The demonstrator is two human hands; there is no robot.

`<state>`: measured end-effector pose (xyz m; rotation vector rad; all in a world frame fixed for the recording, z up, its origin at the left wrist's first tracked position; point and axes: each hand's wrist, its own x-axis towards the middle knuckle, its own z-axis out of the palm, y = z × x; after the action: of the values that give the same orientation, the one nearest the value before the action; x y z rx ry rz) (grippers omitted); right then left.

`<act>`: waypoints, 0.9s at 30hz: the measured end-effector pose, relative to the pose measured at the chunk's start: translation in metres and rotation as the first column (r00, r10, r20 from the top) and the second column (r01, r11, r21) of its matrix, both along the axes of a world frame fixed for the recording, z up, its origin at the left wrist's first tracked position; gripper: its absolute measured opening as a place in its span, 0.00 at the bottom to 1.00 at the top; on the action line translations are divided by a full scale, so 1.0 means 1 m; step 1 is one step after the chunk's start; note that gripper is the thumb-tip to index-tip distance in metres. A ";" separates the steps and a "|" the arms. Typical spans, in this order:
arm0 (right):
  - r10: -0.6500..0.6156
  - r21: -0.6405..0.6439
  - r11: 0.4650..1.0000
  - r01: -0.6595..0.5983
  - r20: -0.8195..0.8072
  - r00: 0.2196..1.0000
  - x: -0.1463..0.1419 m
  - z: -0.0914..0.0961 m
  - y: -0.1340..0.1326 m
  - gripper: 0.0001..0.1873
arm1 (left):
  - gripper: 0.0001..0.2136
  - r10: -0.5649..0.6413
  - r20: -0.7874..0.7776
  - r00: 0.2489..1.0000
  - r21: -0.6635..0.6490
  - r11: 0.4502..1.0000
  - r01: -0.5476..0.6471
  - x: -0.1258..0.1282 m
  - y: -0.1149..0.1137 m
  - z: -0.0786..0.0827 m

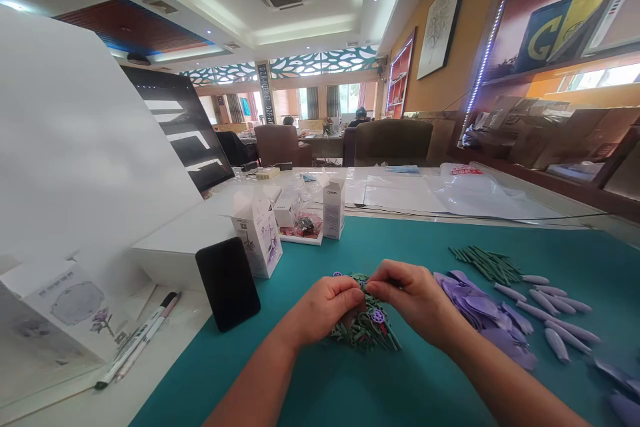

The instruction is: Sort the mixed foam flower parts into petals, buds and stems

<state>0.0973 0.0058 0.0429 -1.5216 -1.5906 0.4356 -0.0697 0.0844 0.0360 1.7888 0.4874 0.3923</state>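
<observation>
My left hand (336,303) is closed, thumb pressed against the curled fingers. Close beside it, my right hand (407,287) pinches with thumb and forefinger. The fingertips of both nearly meet, and whatever is between them is too small or hidden to make out. Just below and behind the hands lies a heap of small green plastic pieces (360,337), with a purple wheel-shaped piece (379,316) on it. To the right of my right hand is a pile of flat purple petal pieces (475,307).
Green rods (487,264) and pale purple tapered pieces (553,301) lie on the teal mat (395,240) at right. A black phone-like slab (228,283) leans at left, near white boxes (257,237) and pens (137,340). Chairs (395,140) and people are beyond the table.
</observation>
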 end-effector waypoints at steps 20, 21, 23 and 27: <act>0.016 0.009 1.000 -0.015 -0.148 0.989 -0.005 -0.008 0.003 0.13 | 0.16 0.018 0.035 0.999 -0.024 1.000 -0.017 0.002 -0.002 -0.003; 0.016 -0.001 1.000 -0.016 -0.161 0.987 -0.005 -0.008 0.003 0.13 | 0.16 0.024 0.034 0.999 -0.026 0.999 -0.023 0.003 -0.002 -0.002; 0.011 -0.022 1.000 -0.015 -0.180 0.984 -0.004 -0.006 0.003 0.12 | 0.16 0.032 0.035 0.999 -0.039 0.999 -0.031 0.004 -0.004 -0.002; 0.025 -0.066 0.997 -0.043 -0.244 0.969 -0.001 -0.002 0.003 0.13 | 0.16 0.050 0.014 0.999 -0.078 0.996 -0.049 0.006 -0.008 0.000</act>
<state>0.0959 0.0091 0.0408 -1.4343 -1.4233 0.6780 -0.0639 0.0766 0.0363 1.6998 0.5295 0.4162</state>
